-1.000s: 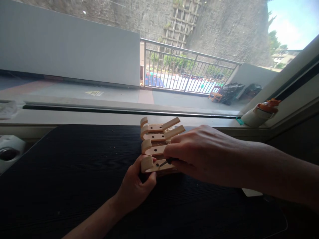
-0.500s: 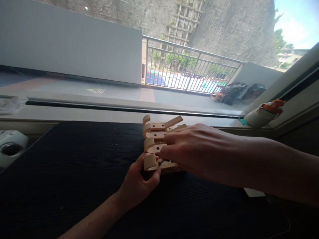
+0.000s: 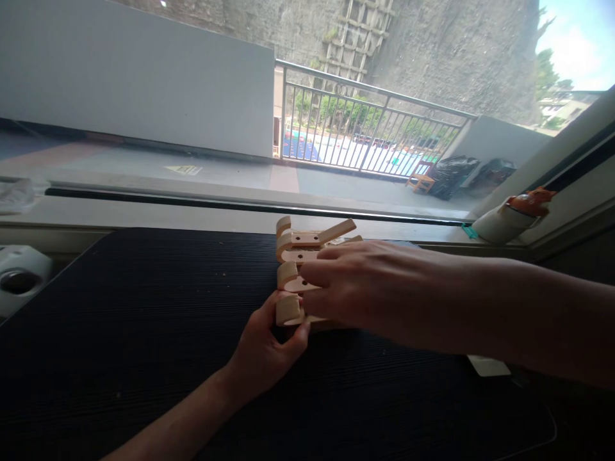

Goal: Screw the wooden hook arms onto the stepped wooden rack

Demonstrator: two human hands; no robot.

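A light wooden rack of several hooks (image 3: 307, 240) lies on a black ribbed mat (image 3: 144, 320) by the window. My left hand (image 3: 264, 358) grips the nearest hook from below, thumb and fingers curled round its rounded end. My right hand (image 3: 375, 288) reaches in from the right and lies over the near half of the rack. Its fingers are drawn together and pressed down on the nearest hooks. Whatever is under those fingers is hidden. The two farthest hooks stick out beyond the hand.
A white device (image 3: 19, 282) sits at the mat's left edge. On the window sill (image 3: 144, 218) are a clear plastic bag (image 3: 16, 192) at far left and a white roll with an orange thing on it (image 3: 504, 221) at right. A white scrap (image 3: 487, 366) lies under my right forearm.
My right hand slid left over the rack and now covers the thin dark tool that showed in its fingers a second ago. The left hand kept its grip.
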